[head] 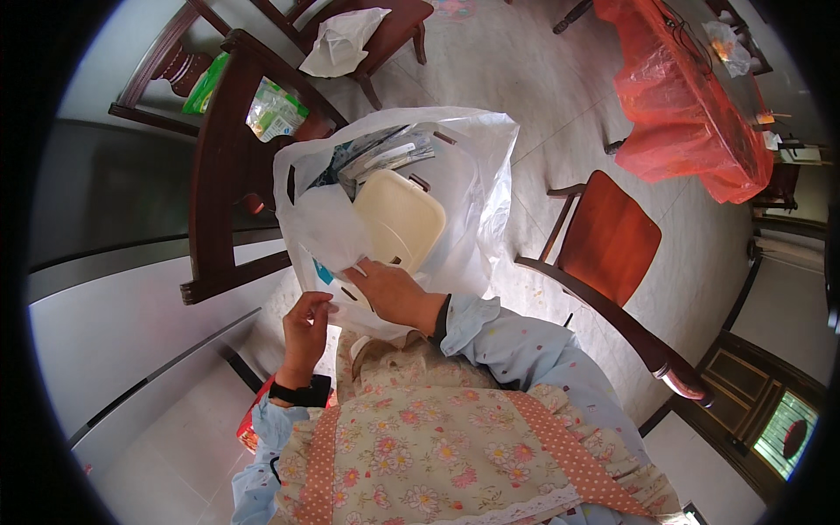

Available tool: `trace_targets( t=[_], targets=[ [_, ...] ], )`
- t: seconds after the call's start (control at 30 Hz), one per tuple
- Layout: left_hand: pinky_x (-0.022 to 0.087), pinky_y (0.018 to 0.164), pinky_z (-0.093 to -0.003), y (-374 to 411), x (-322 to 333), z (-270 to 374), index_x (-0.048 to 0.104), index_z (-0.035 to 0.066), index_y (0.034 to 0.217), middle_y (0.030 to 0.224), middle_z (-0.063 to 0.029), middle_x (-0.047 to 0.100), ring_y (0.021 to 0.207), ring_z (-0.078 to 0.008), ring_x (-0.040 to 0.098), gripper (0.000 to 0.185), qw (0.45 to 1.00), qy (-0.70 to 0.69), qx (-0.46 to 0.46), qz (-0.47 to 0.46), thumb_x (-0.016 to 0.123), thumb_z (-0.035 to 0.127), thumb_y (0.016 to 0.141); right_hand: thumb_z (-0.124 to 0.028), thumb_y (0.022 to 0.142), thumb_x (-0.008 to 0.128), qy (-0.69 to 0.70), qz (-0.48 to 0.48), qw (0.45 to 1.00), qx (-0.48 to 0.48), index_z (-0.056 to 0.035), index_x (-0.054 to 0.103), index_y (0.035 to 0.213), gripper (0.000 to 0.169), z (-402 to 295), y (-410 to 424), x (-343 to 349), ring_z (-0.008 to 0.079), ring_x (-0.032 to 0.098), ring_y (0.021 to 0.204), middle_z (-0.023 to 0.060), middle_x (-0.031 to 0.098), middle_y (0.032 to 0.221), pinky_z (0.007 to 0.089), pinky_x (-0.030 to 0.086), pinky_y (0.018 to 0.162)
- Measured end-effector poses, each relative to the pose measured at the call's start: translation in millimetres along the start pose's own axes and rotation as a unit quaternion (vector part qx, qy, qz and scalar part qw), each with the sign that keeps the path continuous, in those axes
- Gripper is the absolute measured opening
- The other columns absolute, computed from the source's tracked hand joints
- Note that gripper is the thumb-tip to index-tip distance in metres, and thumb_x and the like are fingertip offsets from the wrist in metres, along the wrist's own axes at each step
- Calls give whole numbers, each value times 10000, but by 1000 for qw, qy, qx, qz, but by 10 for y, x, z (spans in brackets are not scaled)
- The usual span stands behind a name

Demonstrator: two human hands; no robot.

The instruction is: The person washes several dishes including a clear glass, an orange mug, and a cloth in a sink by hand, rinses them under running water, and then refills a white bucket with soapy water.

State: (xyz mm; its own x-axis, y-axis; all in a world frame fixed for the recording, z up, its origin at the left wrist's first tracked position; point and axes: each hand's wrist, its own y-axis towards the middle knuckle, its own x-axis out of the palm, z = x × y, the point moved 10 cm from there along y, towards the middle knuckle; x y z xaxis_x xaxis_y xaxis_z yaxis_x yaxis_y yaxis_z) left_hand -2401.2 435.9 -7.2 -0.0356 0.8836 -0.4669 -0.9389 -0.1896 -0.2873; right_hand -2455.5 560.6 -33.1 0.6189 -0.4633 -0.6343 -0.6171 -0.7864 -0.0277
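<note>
Before me stands a large white plastic bag (495, 203), its mouth spread wide. My left hand (305, 335) pinches its near left rim between thumb and fingers. My right hand (394, 295) reaches into the mouth, its fingertips on the gathered end of a smaller translucent white plastic bag (331, 220); what that one holds is hidden. Right beside it lies a cream plastic container (400, 220) with rounded corners. Behind the container are folded grey and dark blue patterned packages (387, 157). A small blue piece (323, 271) shows near the left rim.
A dark wooden chair frame (213, 170) stands close on the left, with a green-and-clear package (275, 108) behind it. Another wooden chair (610, 236) is at the right. A table under a red plastic cover (682, 131) stands farther right. A white bag (344, 42) rests on a far seat.
</note>
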Motion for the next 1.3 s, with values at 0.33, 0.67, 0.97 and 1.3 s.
trace_targets(
  t=[0.33,0.67,0.97,1.3],
  targets=[
    [497,710,-249,23,-22,-67,622,5,993,835,-73,674,803,-129,659,144,1000,7,-6,-10,528,-29,890,-34,795,560,44,25,998,-25,-64,454,1289,506,24,113,38,327,575,977,140,529,1145,427,502,779],
    [487,682,-245,42,-86,-74,630,8,994,802,-74,682,760,-120,643,143,1000,13,-3,-10,544,-13,881,-283,691,770,-7,260,896,361,39,339,1335,838,1863,-358,-611,415,519,1055,245,504,1176,433,452,895],
    [493,687,-255,82,56,-35,639,8,976,827,-94,681,769,-141,659,150,999,30,-9,-38,525,-25,885,-459,722,722,92,110,920,364,81,328,1331,905,1912,8,-125,432,531,1089,294,489,1206,440,448,916],
    [499,698,-269,132,160,58,632,1,953,812,-86,684,776,-144,662,143,997,60,19,-43,509,-30,886,-380,716,738,181,118,957,194,81,118,1430,1052,449,300,-99,451,431,1211,327,371,1296,426,416,981]
  ],
)
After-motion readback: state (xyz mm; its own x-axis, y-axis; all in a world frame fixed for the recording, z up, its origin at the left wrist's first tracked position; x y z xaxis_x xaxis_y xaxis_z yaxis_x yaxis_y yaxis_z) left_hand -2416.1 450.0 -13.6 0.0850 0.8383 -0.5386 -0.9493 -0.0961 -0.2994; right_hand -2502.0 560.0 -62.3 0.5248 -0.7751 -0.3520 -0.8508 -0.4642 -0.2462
